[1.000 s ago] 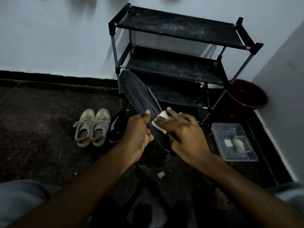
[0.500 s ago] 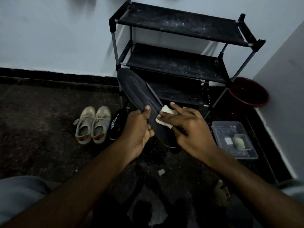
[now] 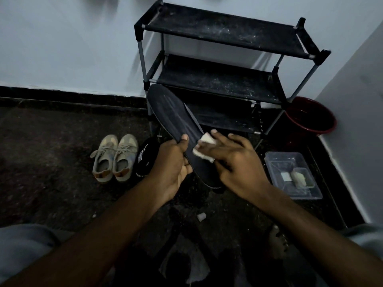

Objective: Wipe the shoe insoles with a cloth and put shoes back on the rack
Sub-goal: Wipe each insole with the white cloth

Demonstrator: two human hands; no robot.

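Grips dark insole mid-scene w/ left hand, thumb on top, fingers curled under; toe end tilted up toward rack. Presses white cloth on it w/ right hand, fingers approx. straight. Beige shoes left on floor.

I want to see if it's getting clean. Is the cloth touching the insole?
Touching. The head view shows the right hand pressing the cloth flat onto the insole, with no gap between them; the left hand grips the insole.
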